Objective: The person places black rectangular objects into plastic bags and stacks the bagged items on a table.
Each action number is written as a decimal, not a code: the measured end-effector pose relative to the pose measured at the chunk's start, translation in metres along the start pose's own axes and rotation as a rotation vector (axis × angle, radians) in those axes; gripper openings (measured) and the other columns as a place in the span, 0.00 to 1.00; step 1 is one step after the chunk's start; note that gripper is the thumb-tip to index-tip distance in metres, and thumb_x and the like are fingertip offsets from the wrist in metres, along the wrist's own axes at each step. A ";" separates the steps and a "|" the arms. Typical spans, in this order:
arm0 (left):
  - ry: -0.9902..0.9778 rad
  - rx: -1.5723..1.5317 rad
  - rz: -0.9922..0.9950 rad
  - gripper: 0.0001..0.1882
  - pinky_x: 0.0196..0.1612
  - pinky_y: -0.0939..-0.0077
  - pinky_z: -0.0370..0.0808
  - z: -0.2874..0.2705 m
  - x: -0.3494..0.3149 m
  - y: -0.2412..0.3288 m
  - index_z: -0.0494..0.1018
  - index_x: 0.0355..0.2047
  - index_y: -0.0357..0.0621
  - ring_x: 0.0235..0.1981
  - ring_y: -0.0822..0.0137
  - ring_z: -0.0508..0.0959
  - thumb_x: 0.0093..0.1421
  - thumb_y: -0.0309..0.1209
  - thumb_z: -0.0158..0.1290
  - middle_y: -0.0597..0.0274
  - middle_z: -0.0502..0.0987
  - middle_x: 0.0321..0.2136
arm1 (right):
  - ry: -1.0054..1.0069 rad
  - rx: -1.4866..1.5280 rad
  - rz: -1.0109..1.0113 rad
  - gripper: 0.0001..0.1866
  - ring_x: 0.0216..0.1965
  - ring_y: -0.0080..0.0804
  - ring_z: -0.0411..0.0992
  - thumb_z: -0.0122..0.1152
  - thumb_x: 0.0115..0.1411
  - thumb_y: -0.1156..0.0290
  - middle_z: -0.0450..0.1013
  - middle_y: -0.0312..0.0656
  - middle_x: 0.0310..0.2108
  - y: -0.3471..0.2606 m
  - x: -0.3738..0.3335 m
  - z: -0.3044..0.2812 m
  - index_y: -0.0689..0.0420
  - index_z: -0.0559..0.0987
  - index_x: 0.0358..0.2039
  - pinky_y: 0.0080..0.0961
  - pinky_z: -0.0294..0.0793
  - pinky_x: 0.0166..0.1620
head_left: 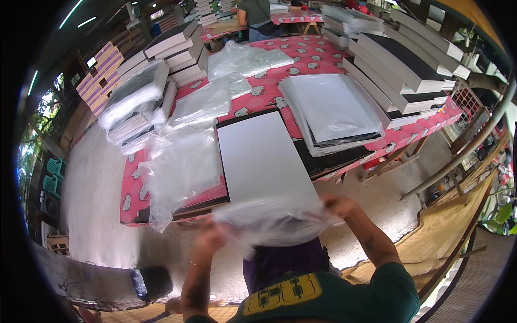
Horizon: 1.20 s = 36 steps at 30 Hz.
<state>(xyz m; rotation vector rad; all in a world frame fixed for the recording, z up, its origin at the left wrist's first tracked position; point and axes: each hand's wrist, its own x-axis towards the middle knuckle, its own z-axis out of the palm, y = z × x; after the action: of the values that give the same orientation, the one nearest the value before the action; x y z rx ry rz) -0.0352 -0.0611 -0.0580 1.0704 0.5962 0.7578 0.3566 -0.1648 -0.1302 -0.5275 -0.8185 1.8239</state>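
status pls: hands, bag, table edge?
Left hand and right hand both gripping clear plastic bag, stretched between them. Grey board flat on table ahead, near end under bag. Nothing blocking.

This is a small packing workshop for books or notebooks, open-sided and semi-outdoor. A long work table [323,56] under a pink cartoon-print cloth carries tall stacks of black-covered books [401,67], a pile of already bagged books [331,110] and loose clear plastic bags [180,161]. More wrapped bundles [134,102] and stacked cartons [99,75] line the far left. The floor is bare concrete [94,204], trees show through the open side, and another person [256,16] works at a second table beyond.
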 end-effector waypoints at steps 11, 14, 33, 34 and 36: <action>0.634 0.300 0.111 0.12 0.24 0.84 0.64 0.027 -0.006 -0.072 0.67 0.45 0.39 0.22 0.79 0.68 0.60 0.26 0.46 0.66 0.74 0.29 | 0.823 -0.808 -0.108 0.27 0.27 0.18 0.69 0.48 0.53 0.84 0.68 0.39 0.28 0.038 0.011 0.051 0.56 0.69 0.56 0.14 0.67 0.22; 0.636 0.484 0.150 0.24 0.27 0.85 0.65 0.032 -0.001 -0.082 0.62 0.59 0.38 0.25 0.80 0.69 0.61 0.22 0.41 0.65 0.74 0.30 | 0.992 -0.818 -0.286 0.25 0.28 0.21 0.69 0.46 0.54 0.85 0.69 0.41 0.28 0.047 0.028 0.062 0.58 0.70 0.54 0.18 0.69 0.25; -0.178 -0.690 0.531 0.19 0.57 0.57 0.66 0.048 0.017 0.113 0.63 0.54 0.38 0.54 0.53 0.69 0.65 0.33 0.44 0.47 0.70 0.51 | 0.222 -0.034 -0.628 0.25 0.47 0.39 0.72 0.61 0.57 0.64 0.72 0.45 0.46 -0.124 0.057 0.145 0.60 0.68 0.53 0.37 0.68 0.55; -0.070 -0.739 0.527 0.20 0.56 0.58 0.67 0.029 0.032 0.113 0.63 0.54 0.37 0.54 0.54 0.70 0.64 0.31 0.45 0.45 0.70 0.52 | 0.165 -0.096 -0.605 0.22 0.47 0.37 0.72 0.59 0.59 0.65 0.73 0.43 0.45 -0.130 0.077 0.136 0.59 0.69 0.52 0.38 0.67 0.55; 0.076 -0.755 0.591 0.19 0.53 0.60 0.70 0.022 0.069 0.109 0.64 0.54 0.37 0.50 0.56 0.73 0.63 0.29 0.46 0.47 0.72 0.49 | 0.285 0.010 -0.523 0.16 0.46 0.32 0.72 0.57 0.60 0.66 0.75 0.37 0.42 -0.131 0.116 0.114 0.56 0.72 0.48 0.39 0.67 0.55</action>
<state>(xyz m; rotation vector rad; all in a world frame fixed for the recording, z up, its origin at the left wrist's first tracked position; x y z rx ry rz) -0.0044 0.0118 0.0467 0.4979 0.0092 1.4024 0.3168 -0.0590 0.0455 -0.4963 -0.6730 1.2404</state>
